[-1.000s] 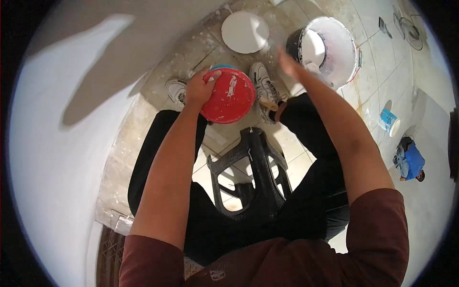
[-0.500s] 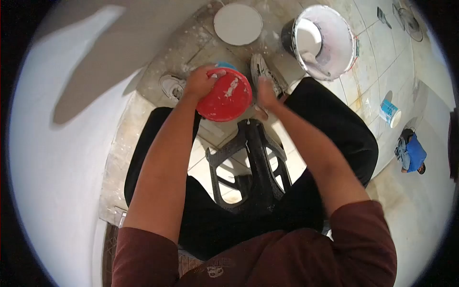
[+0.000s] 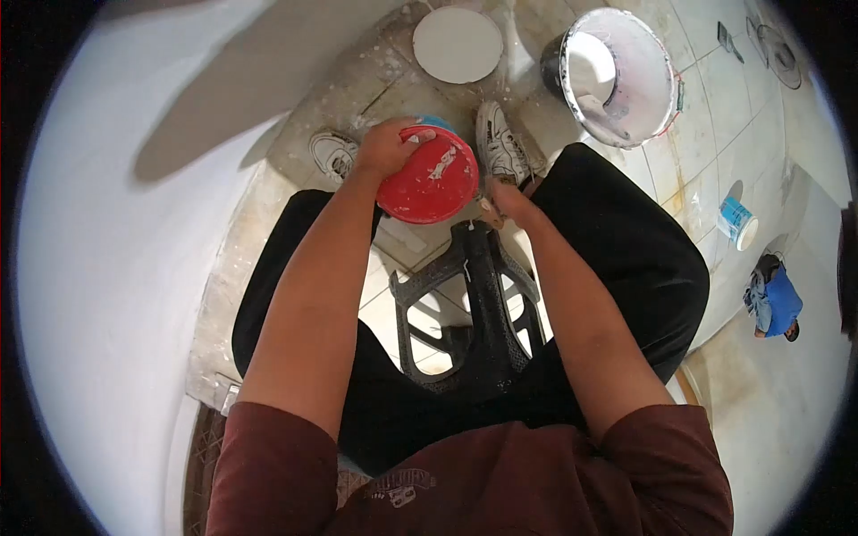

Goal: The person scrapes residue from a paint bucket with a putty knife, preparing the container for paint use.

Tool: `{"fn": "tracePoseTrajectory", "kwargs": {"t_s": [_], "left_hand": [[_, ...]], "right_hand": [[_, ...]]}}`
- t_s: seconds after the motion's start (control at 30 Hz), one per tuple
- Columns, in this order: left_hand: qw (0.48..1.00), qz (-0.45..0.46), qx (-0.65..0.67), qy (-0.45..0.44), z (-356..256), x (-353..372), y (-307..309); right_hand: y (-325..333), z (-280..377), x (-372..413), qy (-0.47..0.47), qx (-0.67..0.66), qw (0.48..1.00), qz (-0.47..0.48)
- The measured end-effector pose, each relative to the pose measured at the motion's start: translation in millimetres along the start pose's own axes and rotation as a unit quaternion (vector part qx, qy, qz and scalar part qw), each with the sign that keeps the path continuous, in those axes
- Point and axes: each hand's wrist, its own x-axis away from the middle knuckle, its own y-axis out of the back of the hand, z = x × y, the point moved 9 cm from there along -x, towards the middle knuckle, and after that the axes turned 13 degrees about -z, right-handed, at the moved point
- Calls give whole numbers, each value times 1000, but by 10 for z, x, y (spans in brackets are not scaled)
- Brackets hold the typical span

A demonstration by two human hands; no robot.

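My left hand (image 3: 390, 147) is closed around the edge of a red round lid (image 3: 433, 183) smeared with white. Behind the lid's far edge shows a bit of a light blue thing (image 3: 433, 121), mostly hidden. Beside the lid's right edge, close to my shoe (image 3: 503, 147), my right hand (image 3: 506, 201) is closed with its fingers curled. I cannot tell what it holds. The lid lies between my two shoes, tilted toward me.
A black stool (image 3: 483, 295) stands between my legs. Beyond are a white round lid (image 3: 458, 45), a large paint-smeared bucket (image 3: 648, 89) and a small blue-and-white pail (image 3: 736, 223). A person in a blue shirt (image 3: 784, 299) is at the right; a white wall (image 3: 98, 295) is at the left.
My right hand has moved down toward me, beside the lid's right edge. My left hand keeps its hold on the red lid. The view has shifted slightly.
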Motion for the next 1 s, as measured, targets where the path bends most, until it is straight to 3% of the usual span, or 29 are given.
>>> {"fn": "tracePoseTrajectory", "kwargs": {"t_s": [0.1, 0.2, 0.23, 0.33, 0.43, 0.53, 0.63, 0.7, 0.73, 0.83, 0.9, 1.0], "left_hand": [[1000, 18, -1, 4, -80, 71, 36], [1000, -18, -10, 13, 30, 99, 61], [999, -33, -12, 25, 62, 111, 89], [992, 0, 55, 114, 147, 213, 158], [997, -54, -10, 48, 224, 177, 312], [995, -92, -21, 39, 383, 173, 618], [987, -95, 25, 124, 541, 194, 877], [977, -204, -28, 57, 696, 270, 957], [964, -259, -49, 25, 723, 328, 990], [939, -277, 30, 202, 1239, 615, 840], [938, -253, 114, 206, 1305, 594, 759], [936, -252, 127, 209, 1255, 608, 791]], "right_hand": [[-191, -41, 406, -105, -94, 969, 204], [-170, -42, 283, -7, -45, 999, 6], [-443, -385, -39, -35, -107, 992, 51], [-436, -73, 486, -162, -220, 957, 101], [-774, 7, 642, -157, -230, 956, 94], [-1191, 203, 715, -127, -234, 951, 157], [-1303, 508, 642, -110, -208, 955, 178], [-1519, 421, 523, -72, -148, 963, 215], [-1514, 418, 516, -53, -112, 965, 231], [-864, 576, 482, -21, -151, 982, 110], [-560, 565, 181, -78, -263, 944, 184], [-467, 583, -133, -112, -326, 927, 144]]}}
